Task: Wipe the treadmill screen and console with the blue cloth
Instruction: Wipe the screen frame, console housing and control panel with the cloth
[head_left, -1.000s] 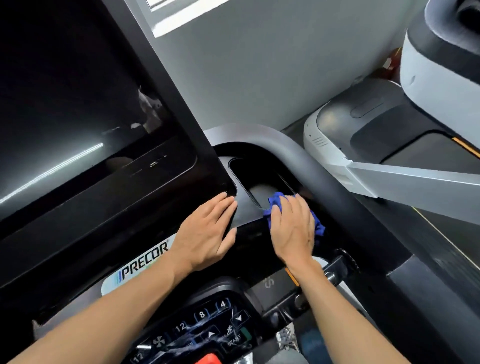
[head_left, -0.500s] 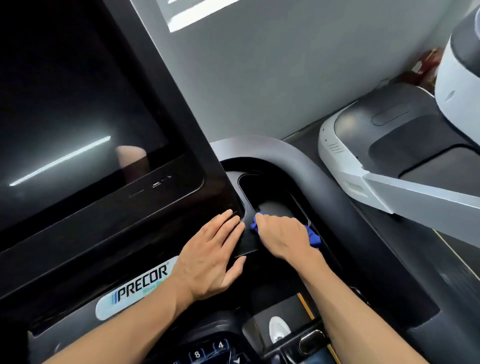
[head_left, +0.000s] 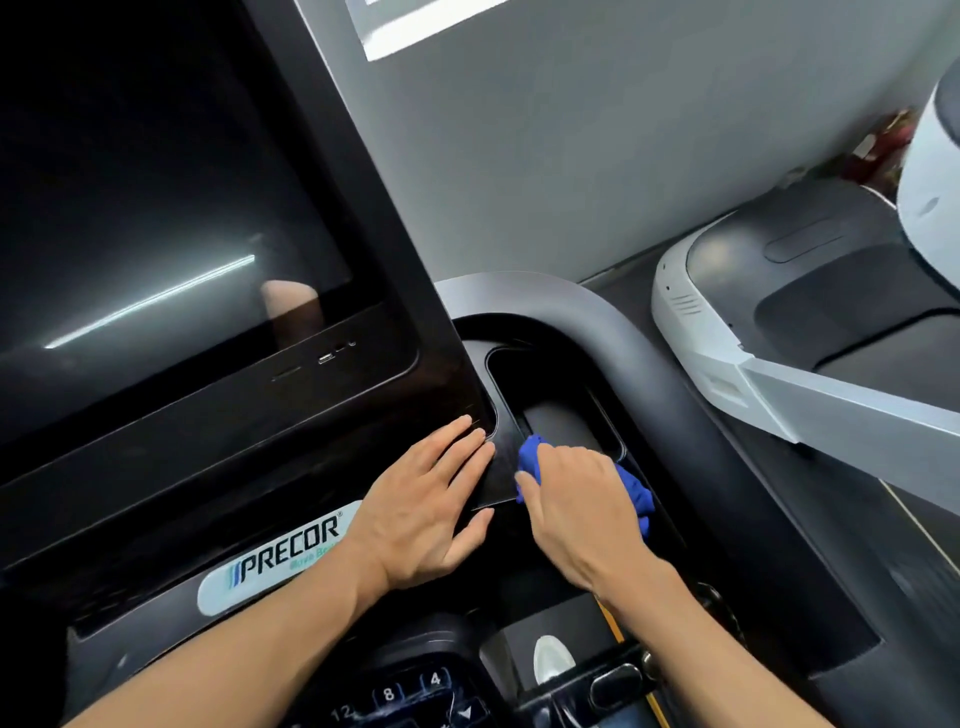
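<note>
Two hands were on one treadmill, both at the right side of the console (head_left: 597, 312). Biggest item was the screen (head_left: 156, 234): dark, off, with a light streak reflected across it; whether it had been wiped I could not tell from this view. Console tray sat just right of the screen's lower corner, with a deep cup pocket (head_left: 550, 400) in it. A second treadmill (head_left: 779, 322) stood well apart on the right, against the wall.

Left hand (head_left: 421, 514) lay flat on the glossy panel just beside the pocket, fingers straight and close together, thumb out, holding nothing; my read was that it was bracing.

Right hand (head_left: 582, 514) was curled over the blue cloth (head_left: 631, 496), clamping it bunched against the pocket's near rim; blue showed at the fingertips and past the outer edge of the palm.

PRECOR badge (head_left: 285, 558) and keypad (head_left: 410, 696) sat lower down, nearer the body.

Progress, as a judgement: mid-task, working the console's right tray. Left to do at minimum: keypad area, badge strip, probably the left half of the console. Screen status unknown.
</note>
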